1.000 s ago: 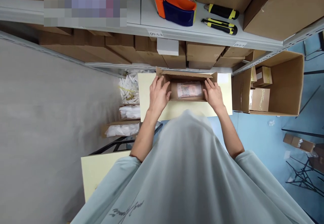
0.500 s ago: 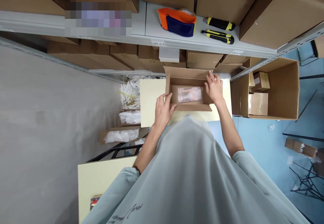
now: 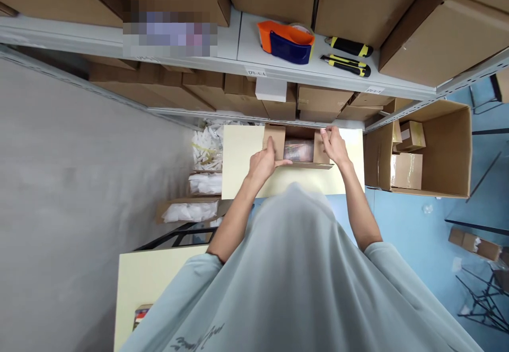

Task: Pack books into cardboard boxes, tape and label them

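A small cardboard box [image 3: 305, 165] stands open on the pale yellow table, its two side flaps folded inward. Between the flaps, a clear-wrapped pinkish packet [image 3: 299, 150] shows inside. My left hand [image 3: 262, 164] presses on the left flap [image 3: 276, 135] with the index finger stretched out, while its thumb reaches along the box's near edge. At the right flap [image 3: 319, 153], my right hand [image 3: 334, 144] has its fingers curled, the thumb and fingertips on the flap's edge.
Above the table [image 3: 238, 177], a grey shelf holds an orange and blue tape dispenser [image 3: 288, 43] and two yellow-black cutters [image 3: 350, 56]. A large open carton [image 3: 445, 150] with smaller boxes is at the right. White packing material [image 3: 207, 148] lies at the left.
Both side flaps have been folded inward over the box opening, partly covering the packet. My left hand has shifted right with its index finger and thumb spread.
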The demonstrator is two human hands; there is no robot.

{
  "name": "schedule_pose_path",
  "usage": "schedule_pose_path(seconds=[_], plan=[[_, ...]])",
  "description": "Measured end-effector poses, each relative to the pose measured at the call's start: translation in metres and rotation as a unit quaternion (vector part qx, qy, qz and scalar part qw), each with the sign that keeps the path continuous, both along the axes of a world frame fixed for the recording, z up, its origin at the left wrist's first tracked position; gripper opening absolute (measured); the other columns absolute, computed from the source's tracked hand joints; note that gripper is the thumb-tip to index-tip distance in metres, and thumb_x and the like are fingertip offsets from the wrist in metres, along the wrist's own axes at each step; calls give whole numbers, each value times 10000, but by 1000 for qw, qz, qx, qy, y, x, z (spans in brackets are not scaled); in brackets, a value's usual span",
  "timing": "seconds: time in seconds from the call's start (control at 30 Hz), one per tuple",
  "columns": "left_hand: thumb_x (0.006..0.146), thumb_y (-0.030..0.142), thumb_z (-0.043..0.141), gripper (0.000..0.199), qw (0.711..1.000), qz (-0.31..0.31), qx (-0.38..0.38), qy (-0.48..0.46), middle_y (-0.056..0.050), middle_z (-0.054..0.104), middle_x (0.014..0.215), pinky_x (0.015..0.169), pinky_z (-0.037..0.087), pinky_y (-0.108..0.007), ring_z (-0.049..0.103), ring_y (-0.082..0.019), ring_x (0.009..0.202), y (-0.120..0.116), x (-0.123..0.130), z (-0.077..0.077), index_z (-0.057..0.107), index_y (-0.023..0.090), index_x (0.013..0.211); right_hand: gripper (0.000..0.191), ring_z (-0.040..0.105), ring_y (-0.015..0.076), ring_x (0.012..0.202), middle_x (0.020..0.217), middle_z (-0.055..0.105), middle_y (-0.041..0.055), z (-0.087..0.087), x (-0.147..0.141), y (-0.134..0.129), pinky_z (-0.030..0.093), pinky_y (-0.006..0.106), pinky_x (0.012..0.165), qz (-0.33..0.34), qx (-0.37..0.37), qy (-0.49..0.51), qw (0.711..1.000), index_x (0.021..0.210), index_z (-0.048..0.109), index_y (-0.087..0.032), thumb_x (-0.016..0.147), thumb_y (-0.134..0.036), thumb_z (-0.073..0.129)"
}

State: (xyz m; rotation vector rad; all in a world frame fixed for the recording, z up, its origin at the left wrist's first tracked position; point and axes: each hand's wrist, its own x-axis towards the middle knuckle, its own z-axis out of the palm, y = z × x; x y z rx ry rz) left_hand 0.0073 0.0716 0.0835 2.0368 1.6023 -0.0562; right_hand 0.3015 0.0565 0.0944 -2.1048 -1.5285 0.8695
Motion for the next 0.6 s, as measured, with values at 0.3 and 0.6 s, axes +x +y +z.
schedule_pose_path(seconds=[0.3,0.6], plan=[[1004,355,883,727,980,50,166,-96,-357,330,1858,1439,234,-730,186,-507,1823,12,8,-35,563,130,1616,437,478,357,1722,1795,563,220,-13,-1,-25,428,589,1390,95,-56,-95,989,1286,825,-146,1210,-379,463],[1056,351,775,423,987,105,40,-115,-240,575,1696,1259,553,-509,705,-393,1447,18,-5,-48,720,198,1446,492,658,304,1597,1715,666,160,-22,-26,-55,575,470,1285,-12,-94,-72,993,1590,742,-216,1167,-235,493]])
